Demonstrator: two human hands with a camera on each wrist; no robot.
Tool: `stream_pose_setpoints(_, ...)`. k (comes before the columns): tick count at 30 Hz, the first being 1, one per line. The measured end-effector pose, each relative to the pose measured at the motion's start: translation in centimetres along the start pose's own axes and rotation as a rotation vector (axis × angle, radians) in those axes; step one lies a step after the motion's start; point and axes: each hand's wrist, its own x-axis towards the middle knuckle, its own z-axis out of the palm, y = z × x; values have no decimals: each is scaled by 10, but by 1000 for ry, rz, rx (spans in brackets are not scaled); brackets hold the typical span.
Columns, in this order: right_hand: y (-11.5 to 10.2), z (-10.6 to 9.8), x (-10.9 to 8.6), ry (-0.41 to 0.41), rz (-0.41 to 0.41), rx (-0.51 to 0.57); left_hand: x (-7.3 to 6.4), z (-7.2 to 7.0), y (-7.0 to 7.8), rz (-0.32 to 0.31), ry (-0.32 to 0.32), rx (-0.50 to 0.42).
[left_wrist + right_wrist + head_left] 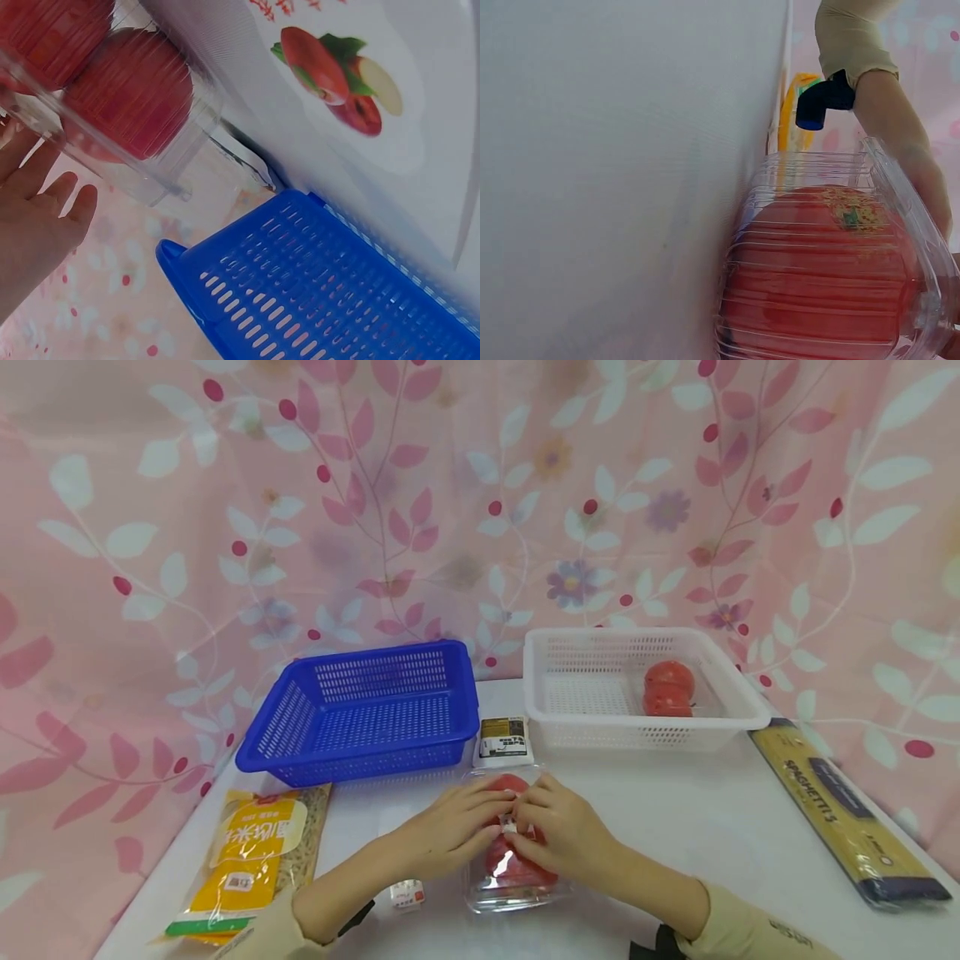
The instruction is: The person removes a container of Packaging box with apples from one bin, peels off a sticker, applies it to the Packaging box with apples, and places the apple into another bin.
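Note:
A clear plastic box with red round fruits inside lies on the white table in front of me. My left hand rests its stretched fingers on the lid from the left. From the right, my right hand touches the lid with bent fingers, its thumb beside a small white patch at the middle. Ribbed clear walls and the fruits show in the left wrist view, with the left hand fingers along the box edge. In the right wrist view the right fingers are mostly hidden behind the box.
Behind stand a blue basket and a white basket holding another box of red fruits. A small packet lies between them. A yellow grain bag is left, a spaghetti pack right, a small white pack near my left wrist.

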Motion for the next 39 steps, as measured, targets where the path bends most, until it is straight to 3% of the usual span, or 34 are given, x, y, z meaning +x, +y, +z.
stream_pose_setpoints(9,-1,-3,-3,-39,-22,14,4,4,-3,-53,-61,25)
stream_pose_setpoints(16,1,0,-8,-57,-215,90,8,4,-1,-42,-62,79)
stream_pose_setpoints(19,0,0,-12,-94,-267,14,8,5,-1,-46,-75,102)
stream_pose_setpoints(23,-6,-5,-22,-233,-265,-143,8,7,-2,-70,-83,89)
stream_pose_setpoints(28,-11,-10,-32,-374,-225,-183,10,11,-3,-105,-94,73)
stream_pose_setpoints(39,-12,-9,-37,-370,-278,-235,17,16,-6,-74,-91,112)
